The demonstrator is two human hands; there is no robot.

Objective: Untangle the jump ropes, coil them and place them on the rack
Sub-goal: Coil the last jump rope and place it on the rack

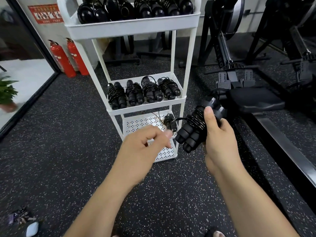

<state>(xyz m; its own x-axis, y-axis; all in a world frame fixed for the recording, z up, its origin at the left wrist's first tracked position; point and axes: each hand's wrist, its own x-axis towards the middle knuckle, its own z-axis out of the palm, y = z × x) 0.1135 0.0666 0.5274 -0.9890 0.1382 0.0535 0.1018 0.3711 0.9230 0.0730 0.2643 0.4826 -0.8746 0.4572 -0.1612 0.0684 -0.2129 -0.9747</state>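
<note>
Item: coiled rope (195, 127), gripped in my right hand (218, 134). Left hand (145, 144): curled, contents unclear. Step: coiling seems finished. Next: place on rack (179, 99), bottom shelf.

Left hand (145, 144), right hand (218, 134), forearms (112, 190) bare; perhaps a sandalled toe (217, 234).

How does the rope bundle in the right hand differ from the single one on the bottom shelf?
The held bundle is in the air, gripped by the right hand. The shelf bundle lies at the back right of the bottom shelf. The held bundle tilts with its handle ends down-left, while the shelf bundle's ends point forward. A short cord end sticks out of the held bundle; the shelf bundle's end is unclear. Both are black, with cord wound round paired handles.
</note>
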